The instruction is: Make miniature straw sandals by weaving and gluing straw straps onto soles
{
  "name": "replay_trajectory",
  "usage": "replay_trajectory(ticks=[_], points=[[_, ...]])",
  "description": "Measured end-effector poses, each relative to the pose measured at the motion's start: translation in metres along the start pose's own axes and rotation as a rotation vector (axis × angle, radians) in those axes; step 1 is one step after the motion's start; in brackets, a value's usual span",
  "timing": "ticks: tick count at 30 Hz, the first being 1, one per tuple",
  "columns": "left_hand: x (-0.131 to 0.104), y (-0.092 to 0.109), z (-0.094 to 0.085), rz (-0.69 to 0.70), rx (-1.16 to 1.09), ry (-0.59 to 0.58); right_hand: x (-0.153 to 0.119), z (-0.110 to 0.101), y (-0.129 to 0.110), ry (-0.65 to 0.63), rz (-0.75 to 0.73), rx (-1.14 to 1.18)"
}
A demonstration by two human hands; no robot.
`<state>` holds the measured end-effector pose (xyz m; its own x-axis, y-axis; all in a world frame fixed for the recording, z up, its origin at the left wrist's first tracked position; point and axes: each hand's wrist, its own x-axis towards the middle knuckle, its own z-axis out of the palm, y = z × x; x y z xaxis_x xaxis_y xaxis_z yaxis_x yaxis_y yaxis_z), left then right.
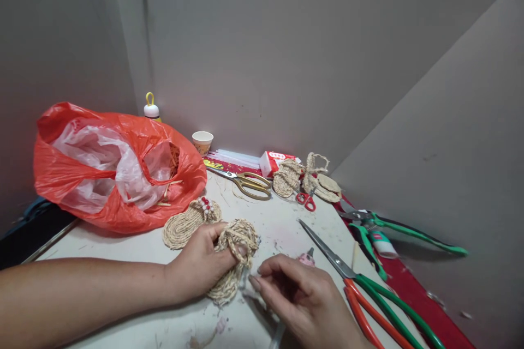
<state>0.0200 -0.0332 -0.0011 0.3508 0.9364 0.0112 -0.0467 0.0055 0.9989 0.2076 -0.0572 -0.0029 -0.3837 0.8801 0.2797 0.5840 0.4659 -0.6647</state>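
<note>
Red plastic bag point(114, 217), white lining, far left on table point(249, 215). Bottle with yellow loop point(151, 111), behind bag. Woven sole with red and white beads point(182, 227), beside bag. Left hand point(200, 260): gripping woven straw slipper point(230, 283), fingers and thumb around its strap, above table, near centre. Gold-handled scissors point(250, 188), lying behind. Right hand point(297, 292): fingers curled, fingertips just beside slipper; whether pinching anything, cannot tell. Scissors with red and green handles point(347, 271), blades slightly parted, at right. Green-handled pliers point(370, 223), far right.
</note>
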Motion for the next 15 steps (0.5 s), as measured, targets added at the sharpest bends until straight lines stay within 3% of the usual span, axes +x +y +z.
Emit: replay_trajectory(ticks=[5,8,11,15], points=[[-0.0021,0.0014,0.0026,-0.011,-0.025,-0.043,-0.0061,0.0029,0.0032,0.102,-0.301,-0.203],[-0.0031,-0.0018,0.0036,0.004,-0.026,-0.079,-0.0055,0.0029,0.0032,0.122,-0.387,-0.222],[-0.0035,-0.0034,0.0039,-0.004,-0.046,-0.131,-0.0029,0.0007,0.0017,0.121,-0.356,-0.203],[-0.0027,-0.0009,0.0039,-0.01,-0.095,-0.168,0.0002,-0.0047,-0.0022,0.091,-0.165,-0.068]])
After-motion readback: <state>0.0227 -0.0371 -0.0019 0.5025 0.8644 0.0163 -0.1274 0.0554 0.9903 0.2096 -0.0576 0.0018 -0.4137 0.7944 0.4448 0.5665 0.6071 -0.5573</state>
